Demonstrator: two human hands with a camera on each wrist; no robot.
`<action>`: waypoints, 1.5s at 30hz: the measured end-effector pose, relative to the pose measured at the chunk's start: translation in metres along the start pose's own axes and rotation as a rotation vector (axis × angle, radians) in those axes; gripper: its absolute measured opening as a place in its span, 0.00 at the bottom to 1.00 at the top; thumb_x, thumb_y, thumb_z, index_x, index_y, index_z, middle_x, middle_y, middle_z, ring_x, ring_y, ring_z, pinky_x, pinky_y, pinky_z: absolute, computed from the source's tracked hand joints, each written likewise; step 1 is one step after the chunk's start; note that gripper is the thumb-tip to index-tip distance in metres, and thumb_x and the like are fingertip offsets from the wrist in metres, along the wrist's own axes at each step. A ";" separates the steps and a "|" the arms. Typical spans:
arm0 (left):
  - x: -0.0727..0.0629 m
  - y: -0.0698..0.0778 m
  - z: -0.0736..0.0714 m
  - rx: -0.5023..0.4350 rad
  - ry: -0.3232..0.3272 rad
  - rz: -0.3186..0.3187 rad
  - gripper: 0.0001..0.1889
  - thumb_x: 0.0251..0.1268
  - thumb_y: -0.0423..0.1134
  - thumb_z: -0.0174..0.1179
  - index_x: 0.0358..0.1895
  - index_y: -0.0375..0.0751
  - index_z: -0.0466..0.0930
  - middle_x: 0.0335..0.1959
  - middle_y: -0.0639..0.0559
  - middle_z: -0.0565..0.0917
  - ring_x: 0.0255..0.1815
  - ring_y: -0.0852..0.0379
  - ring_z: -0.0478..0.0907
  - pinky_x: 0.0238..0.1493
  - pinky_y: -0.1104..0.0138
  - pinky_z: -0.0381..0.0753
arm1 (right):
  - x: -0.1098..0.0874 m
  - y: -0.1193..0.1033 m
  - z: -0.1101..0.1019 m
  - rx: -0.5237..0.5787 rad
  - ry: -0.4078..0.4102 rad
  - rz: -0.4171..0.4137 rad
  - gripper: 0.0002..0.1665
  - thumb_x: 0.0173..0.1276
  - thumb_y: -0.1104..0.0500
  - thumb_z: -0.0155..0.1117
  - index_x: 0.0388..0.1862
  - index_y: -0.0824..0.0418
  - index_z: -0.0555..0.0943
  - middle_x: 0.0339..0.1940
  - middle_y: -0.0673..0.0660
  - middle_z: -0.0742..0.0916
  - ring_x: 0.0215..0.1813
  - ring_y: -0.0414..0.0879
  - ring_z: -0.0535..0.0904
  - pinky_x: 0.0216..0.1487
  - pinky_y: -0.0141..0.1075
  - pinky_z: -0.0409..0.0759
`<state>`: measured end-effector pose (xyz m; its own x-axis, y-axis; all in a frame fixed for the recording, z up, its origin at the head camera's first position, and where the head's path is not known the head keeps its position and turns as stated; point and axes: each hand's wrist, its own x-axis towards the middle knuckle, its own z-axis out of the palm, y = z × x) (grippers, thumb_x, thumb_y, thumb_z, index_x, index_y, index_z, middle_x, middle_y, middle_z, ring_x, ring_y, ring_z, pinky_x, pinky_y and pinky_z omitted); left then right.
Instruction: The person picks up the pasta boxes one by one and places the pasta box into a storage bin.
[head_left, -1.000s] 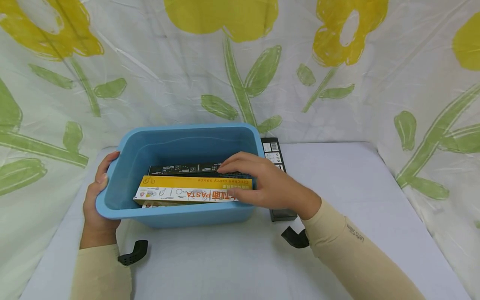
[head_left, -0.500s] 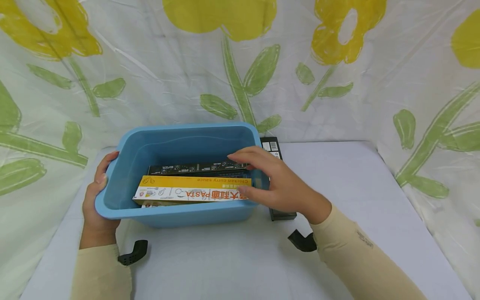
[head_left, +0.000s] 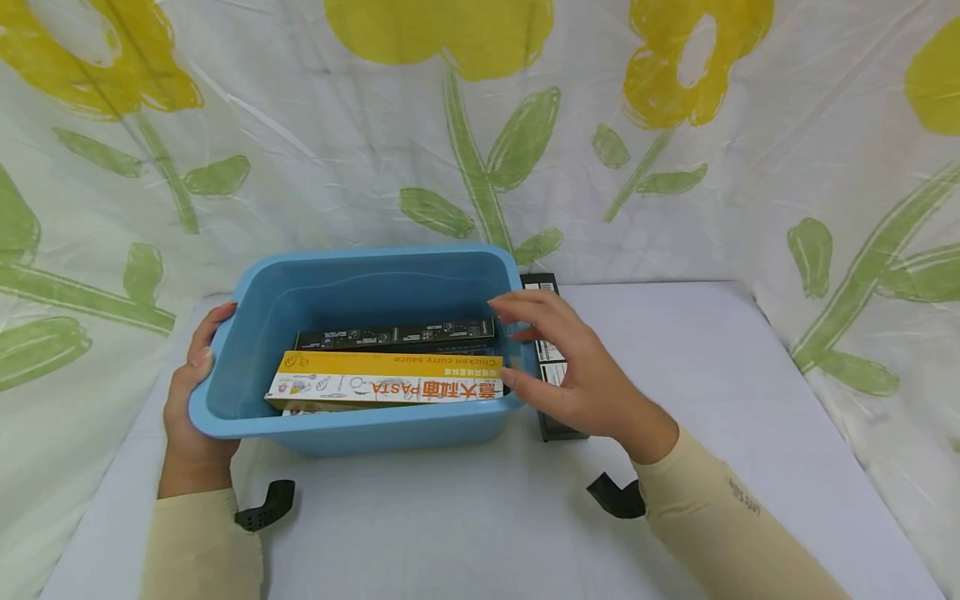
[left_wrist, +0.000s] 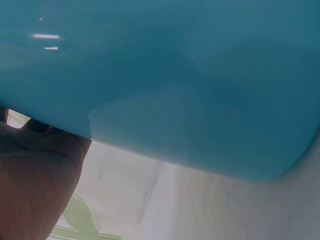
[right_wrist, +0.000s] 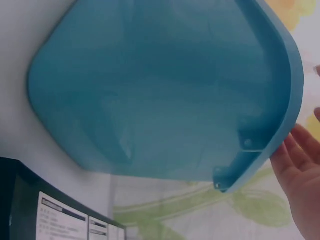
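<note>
A blue plastic tub (head_left: 390,435) stands on the white-covered table. My left hand (head_left: 197,396) grips its left end at the rim; part of that hand is hidden by the tub in the left wrist view. Inside the tub lies a yellow and white pasta box (head_left: 386,381), with a long black box (head_left: 405,335) behind it. My right hand (head_left: 573,367) is at the tub's right rim, fingers loosely bent and thumb apart, gripping nothing. In the right wrist view that hand (right_wrist: 305,170) is at the rim, the contact unclear.
Another long black box (head_left: 562,428) lies on the table just right of the tub, partly behind my right hand. A white curtain with yellow flowers (head_left: 442,33) hangs behind the table. Black wrist-camera mounts (head_left: 268,505) stick out near both sleeves.
My right hand has drawn back rightward from over the boxes to the tub's right rim, uncovering the pasta box's end. The left hand and the tub have stayed in place.
</note>
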<state>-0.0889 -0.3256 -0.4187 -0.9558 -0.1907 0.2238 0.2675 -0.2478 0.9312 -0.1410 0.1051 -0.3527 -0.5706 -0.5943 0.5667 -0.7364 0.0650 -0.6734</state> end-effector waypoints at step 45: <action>0.000 0.000 -0.002 -0.015 -0.024 0.006 0.34 0.78 0.46 0.39 0.86 0.50 0.63 0.84 0.44 0.61 0.77 0.43 0.65 0.64 0.59 0.79 | -0.065 0.025 0.001 -0.112 0.219 0.282 0.45 0.70 0.67 0.72 0.84 0.56 0.69 0.76 0.57 0.75 0.72 0.58 0.72 0.64 0.57 0.78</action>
<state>-0.0892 -0.3272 -0.4194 -0.9568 -0.1695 0.2361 0.2745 -0.2607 0.9255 -0.1218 0.1449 -0.4070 -0.8119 -0.3562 0.4626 -0.5676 0.2959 -0.7683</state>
